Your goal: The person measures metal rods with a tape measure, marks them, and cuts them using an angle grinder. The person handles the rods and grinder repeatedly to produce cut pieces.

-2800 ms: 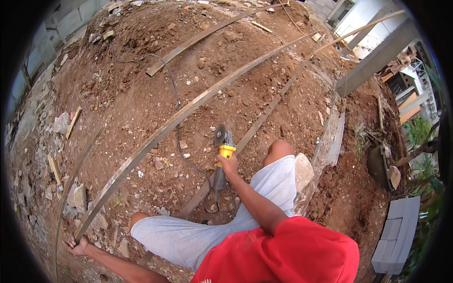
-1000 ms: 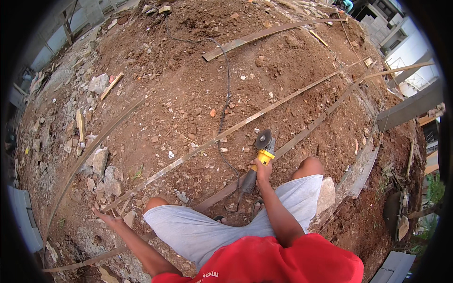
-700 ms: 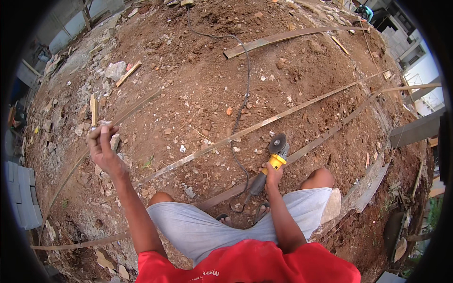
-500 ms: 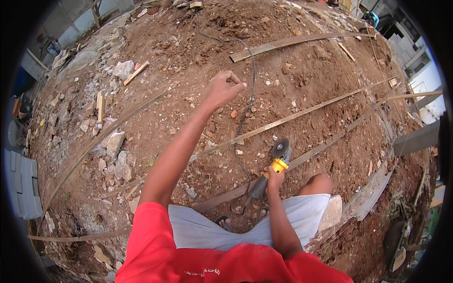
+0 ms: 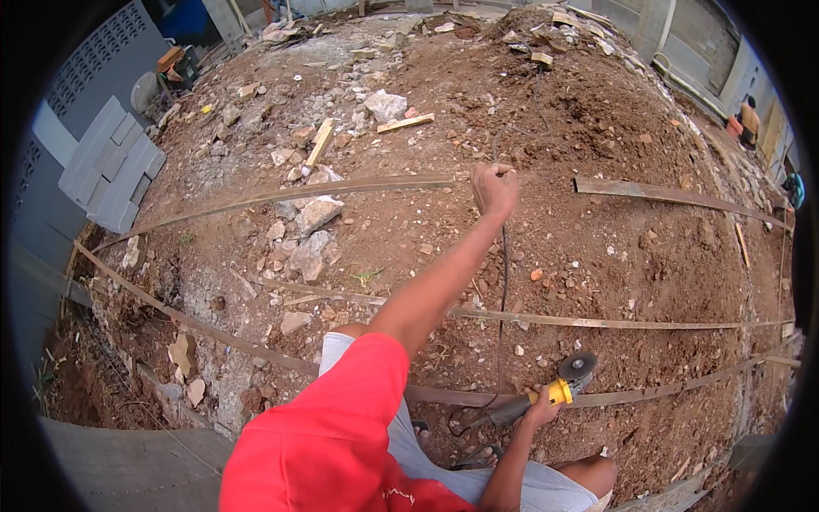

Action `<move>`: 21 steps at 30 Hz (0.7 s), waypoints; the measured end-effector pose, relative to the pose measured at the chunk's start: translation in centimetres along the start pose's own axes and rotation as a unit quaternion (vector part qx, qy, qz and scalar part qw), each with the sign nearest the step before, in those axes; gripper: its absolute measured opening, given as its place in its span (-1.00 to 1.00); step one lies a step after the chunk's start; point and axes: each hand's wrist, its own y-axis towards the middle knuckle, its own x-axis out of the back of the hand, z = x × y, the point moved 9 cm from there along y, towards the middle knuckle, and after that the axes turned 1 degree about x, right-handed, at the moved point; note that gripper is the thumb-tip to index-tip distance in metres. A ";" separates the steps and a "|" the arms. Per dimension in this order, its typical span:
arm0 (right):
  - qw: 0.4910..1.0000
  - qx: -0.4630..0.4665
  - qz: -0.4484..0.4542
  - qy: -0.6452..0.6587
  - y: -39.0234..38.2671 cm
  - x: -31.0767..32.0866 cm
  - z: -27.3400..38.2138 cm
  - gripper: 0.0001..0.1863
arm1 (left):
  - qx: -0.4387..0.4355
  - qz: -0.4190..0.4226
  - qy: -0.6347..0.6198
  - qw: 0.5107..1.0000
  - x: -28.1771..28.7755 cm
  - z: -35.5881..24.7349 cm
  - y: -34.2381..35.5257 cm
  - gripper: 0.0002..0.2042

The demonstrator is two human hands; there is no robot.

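My right hand (image 5: 541, 411) grips a yellow and dark-grey angle grinder (image 5: 556, 392) by its body. The grinder's dark round disc (image 5: 577, 366) points away from me, above a long flat strip (image 5: 623, 396) lying on the soil. My left arm reaches far forward. At its end my left hand (image 5: 495, 191) is closed, thumb and fingers drawn together. A dark power cord (image 5: 505, 282) runs from near the grinder up the ground and passes at my left hand. Whether the fingers hold the cord or anything else is hidden.
More long strips lie across the dirt: a middle strip (image 5: 614, 322), a left strip (image 5: 324, 187) and a right strip (image 5: 657, 191). Broken rock (image 5: 318, 213) and wood offcuts (image 5: 320, 147) are scattered at left. Grey blocks (image 5: 115, 171) are stacked far left. A person (image 5: 749, 121) is at far right.
My view has swung left, so the ground and strips appear shifted right and turned. My left hand has reached further forward and its fingers have drawn tighter. The grinder stays in my right hand.
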 end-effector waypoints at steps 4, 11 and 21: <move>1.000 0.012 -0.002 0.020 -0.2 -0.1 0.4 -0.46 | 0.005 -0.022 0.145 0.989 3.3 -0.9 -0.3 -0.60; 1.000 0.019 -0.004 0.003 1.4 0.3 -0.1 -0.43 | -0.129 0.064 0.086 0.986 -7.1 -11.4 -0.8 -0.36; 0.999 0.014 -0.018 0.040 1.7 0.8 -0.3 -0.49 | 0.262 0.351 -0.305 0.846 -20.3 -3.3 -3.3 -0.42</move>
